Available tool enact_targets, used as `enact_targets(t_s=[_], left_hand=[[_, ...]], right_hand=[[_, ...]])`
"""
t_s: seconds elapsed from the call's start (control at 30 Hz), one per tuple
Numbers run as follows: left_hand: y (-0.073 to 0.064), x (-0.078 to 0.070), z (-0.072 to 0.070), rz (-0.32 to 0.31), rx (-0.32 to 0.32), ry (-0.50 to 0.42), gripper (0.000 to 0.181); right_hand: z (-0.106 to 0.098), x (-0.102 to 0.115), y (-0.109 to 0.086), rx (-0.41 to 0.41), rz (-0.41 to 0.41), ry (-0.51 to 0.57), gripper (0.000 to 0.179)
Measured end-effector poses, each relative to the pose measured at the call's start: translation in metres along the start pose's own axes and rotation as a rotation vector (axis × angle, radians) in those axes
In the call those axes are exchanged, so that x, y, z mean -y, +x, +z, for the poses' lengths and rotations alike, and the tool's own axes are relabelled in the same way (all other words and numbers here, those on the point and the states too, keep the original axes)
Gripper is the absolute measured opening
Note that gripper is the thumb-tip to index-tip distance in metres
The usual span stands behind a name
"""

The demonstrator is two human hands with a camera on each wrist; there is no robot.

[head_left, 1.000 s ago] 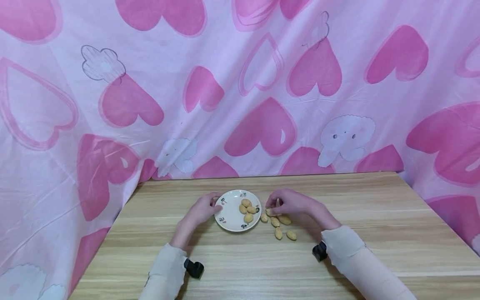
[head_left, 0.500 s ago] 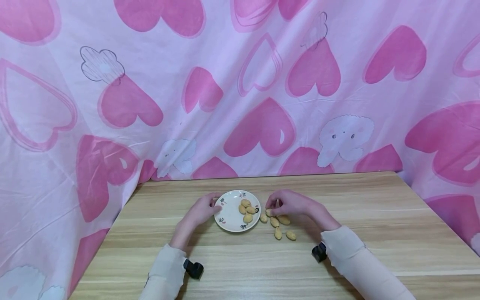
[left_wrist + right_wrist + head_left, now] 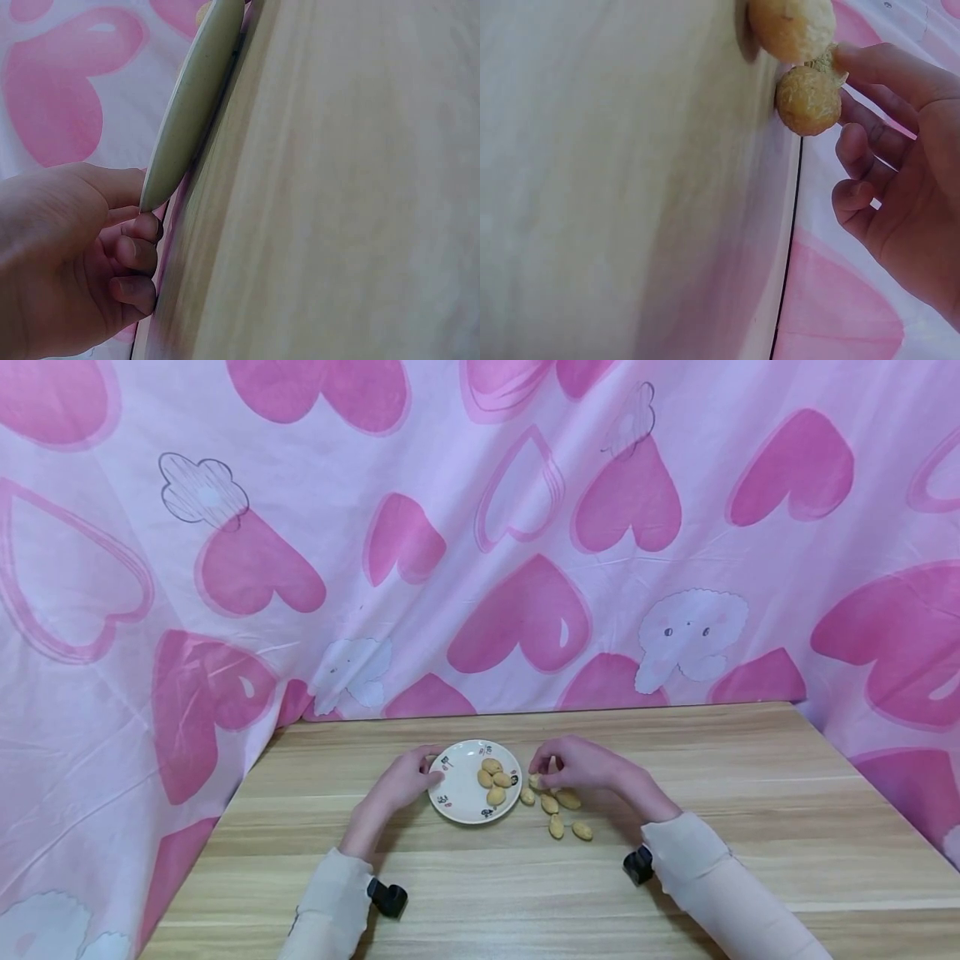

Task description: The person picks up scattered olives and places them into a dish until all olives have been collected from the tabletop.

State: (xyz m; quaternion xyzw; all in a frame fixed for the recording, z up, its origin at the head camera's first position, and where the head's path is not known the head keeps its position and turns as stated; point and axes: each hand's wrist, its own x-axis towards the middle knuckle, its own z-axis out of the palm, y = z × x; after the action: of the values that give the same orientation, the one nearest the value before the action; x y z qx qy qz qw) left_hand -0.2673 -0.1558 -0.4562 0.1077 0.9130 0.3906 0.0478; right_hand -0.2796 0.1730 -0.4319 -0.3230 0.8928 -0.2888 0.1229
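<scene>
My left hand (image 3: 403, 779) grips the left rim of a small white plate (image 3: 455, 790) with printed marks, thumb on top. In the left wrist view, the plate's underside (image 3: 187, 112) shows, with fingers curled beneath its edge. Several tan, oval, nut-like pieces (image 3: 496, 796) lie on the plate's right half. Right of the plate, my right hand (image 3: 581, 765) pinches another tan nut-like piece (image 3: 533, 781) between thumb and fingers. The right wrist view shows this held piece (image 3: 831, 64) partly hidden behind two nearer ones.
More loose nut-like pieces (image 3: 556, 826) lie on the wooden table (image 3: 480, 893) beneath and in front of my right hand. One piece (image 3: 528, 796) sits close beside the plate's right rim. A pink heart-print cloth (image 3: 525, 610) hangs behind the table.
My right hand has shifted slightly left and up with the pinched nut-like piece. The left hand and plate stay in place.
</scene>
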Motion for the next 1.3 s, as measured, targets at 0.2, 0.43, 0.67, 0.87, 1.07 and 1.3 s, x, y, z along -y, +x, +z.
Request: enact_targets(t_s=[0.2,0.43,0.67,0.87,1.07,1.3], left_hand=[[0.0,0.0,-0.001,-0.009,0.007,0.001,0.047],[0.0,-0.002,-0.001,-0.005,0.008,-0.005,0.047],[0.0,-0.002,0.0,-0.001,0.007,-0.003,0.046],[-0.001,-0.002,-0.001,-0.014,0.012,-0.001,0.047],[-0.001,0.0,-0.001,-0.005,0.01,0.016,0.048],[0.0,-0.001,-0.001,-0.009,0.007,0.014,0.048]], right_hand=[[-0.002,0.006,0.002,-0.009,-0.026,-0.013,0.016],[-0.005,0.017,0.005,-0.014,-0.06,-0.024,0.016],[-0.004,0.027,0.009,-0.016,-0.048,-0.054,0.015],[0.002,0.036,0.014,-0.024,-0.052,-0.088,0.017],[0.009,0.044,0.021,-0.03,-0.08,-0.105,0.018],[0.015,0.053,0.031,-0.027,-0.082,-0.1,0.016]])
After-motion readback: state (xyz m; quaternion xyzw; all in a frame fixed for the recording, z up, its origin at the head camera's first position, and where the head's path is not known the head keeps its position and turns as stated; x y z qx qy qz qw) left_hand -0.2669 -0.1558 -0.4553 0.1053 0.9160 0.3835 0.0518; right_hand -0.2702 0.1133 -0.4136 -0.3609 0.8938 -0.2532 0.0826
